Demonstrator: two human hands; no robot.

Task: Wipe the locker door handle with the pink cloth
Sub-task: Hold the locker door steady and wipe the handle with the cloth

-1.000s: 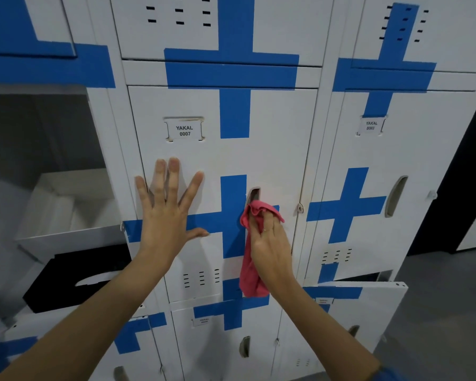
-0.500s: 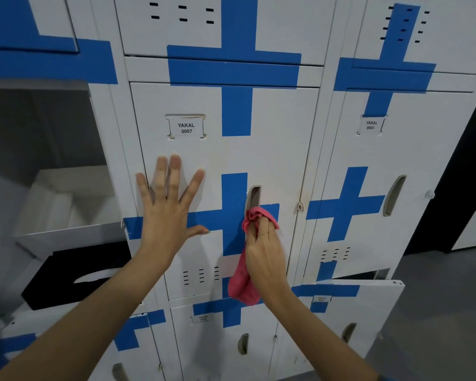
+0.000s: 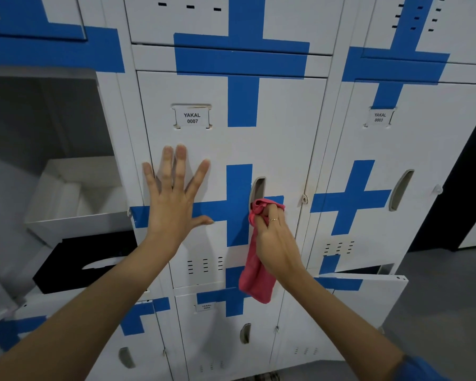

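Observation:
A white locker door [image 3: 280, 138] with blue cross bands and the label YAKAL 0007 fills the middle. Its recessed grey handle [image 3: 258, 188] is a vertical slot right of the blue cross. My right hand [image 3: 275, 240] grips the pink cloth [image 3: 256, 279] and presses its bunched top against the lower end of the handle; the rest of the cloth hangs down below the hand. My left hand [image 3: 173, 199] lies flat on the door with fingers spread, left of the handle.
An open locker compartment [image 3: 47, 127] at left holds a white box [image 3: 77, 193], with a black box [image 3: 80, 268] below. A neighbouring locker door [image 3: 412, 149] stands at right; beneath it a lower door [image 3: 368, 295] hangs ajar. Grey floor lies at the bottom right.
My right hand has slid the cloth down from the top of the handle to its lower end, uncovering the slot's upper part. The left hand stays flat on the door.

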